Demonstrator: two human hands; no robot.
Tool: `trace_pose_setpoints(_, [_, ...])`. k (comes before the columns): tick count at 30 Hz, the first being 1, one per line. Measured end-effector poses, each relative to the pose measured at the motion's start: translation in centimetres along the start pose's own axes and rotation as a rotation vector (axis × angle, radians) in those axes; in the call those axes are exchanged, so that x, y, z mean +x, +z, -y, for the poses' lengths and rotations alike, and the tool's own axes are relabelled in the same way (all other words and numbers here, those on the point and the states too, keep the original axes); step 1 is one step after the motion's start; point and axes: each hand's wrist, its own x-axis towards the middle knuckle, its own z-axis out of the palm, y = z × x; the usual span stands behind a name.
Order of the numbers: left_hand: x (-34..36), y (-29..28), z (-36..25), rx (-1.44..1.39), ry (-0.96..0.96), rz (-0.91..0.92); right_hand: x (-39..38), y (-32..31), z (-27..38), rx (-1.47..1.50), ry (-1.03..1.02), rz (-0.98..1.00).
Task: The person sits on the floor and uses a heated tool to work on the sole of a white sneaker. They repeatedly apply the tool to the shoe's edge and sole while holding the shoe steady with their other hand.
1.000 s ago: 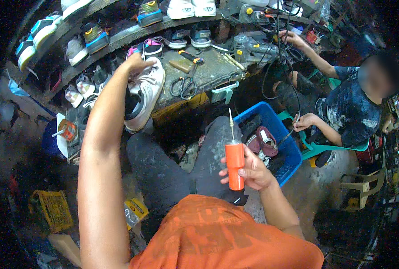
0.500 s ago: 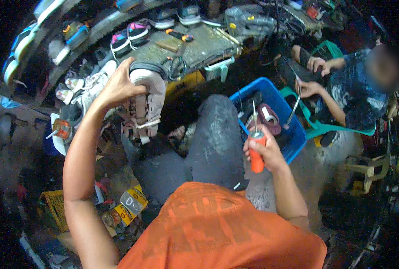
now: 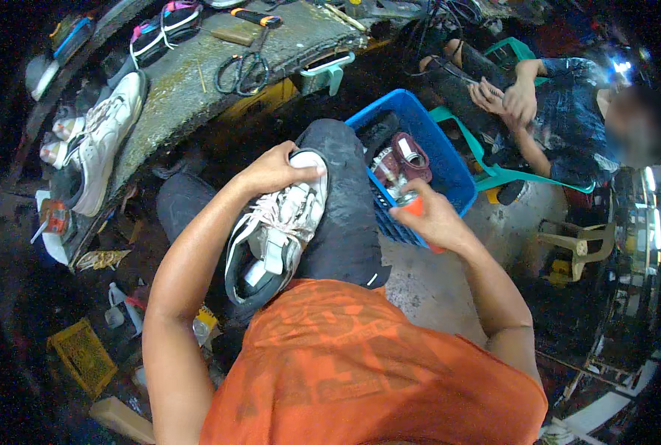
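Note:
My left hand (image 3: 278, 170) grips the toe end of a worn white sneaker (image 3: 282, 226) with loose laces, which lies on my thigh with its heel opening toward me. My right hand (image 3: 427, 215) is wrapped around an orange cylindrical tool (image 3: 438, 248) with a metal top, held over the near side of a blue plastic basket (image 3: 462, 170); its thin tip is hard to make out. Inside the basket are a maroon shoe (image 3: 412, 156) and other footwear.
A grimy curved bench (image 3: 175, 104) holds shoes, scissors (image 3: 244, 74) and an orange-handled cutter (image 3: 252, 16). At right a co-worker (image 3: 568, 111) sits on a green chair (image 3: 479, 159), hands together. A beige stool (image 3: 575, 245) and yellow crate (image 3: 82, 356) stand on the floor.
My left hand has taken the white sneaker from the bench down onto my thigh and turned it. My right hand has shifted right and up toward the basket. The co-worker's hands have come together.

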Motion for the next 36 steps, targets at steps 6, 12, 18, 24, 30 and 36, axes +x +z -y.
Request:
trace_pose_setpoints(6, [0.4, -0.5, -2.6, 0.213, -0.107, 0.0, 3.0, 2.1, 1.8, -0.089, -0.147, 0.111])
trace_pose_setpoints(12, [-1.3, -0.6, -1.4, 0.241, -0.126, -0.095, 5.7, 2.8, 4.2, -0.218, -0.272, 0.16])
trace_pose_setpoints(18, [-1.2, 0.2, -1.0, 0.362, -0.089, -0.13, 6.4, 4.5, 5.7, -0.344, -0.236, 0.189])
trace_pose_setpoints(24, [-0.7, 1.2, -2.3, 0.461, -0.168, -0.08, 6.1, 5.7, 6.5, -0.397, -0.173, 0.242])
trace_pose_setpoints(30, [-1.1, 1.4, -3.0, 0.464, -0.193, -0.113, 6.2, 6.3, 6.4, -0.411, -0.215, 0.221])
trace_pose_setpoints(36, [-0.8, 1.7, -2.3, 0.478, -0.149, -0.131, 6.7, 6.7, 6.2, -0.454, -0.199, 0.26])
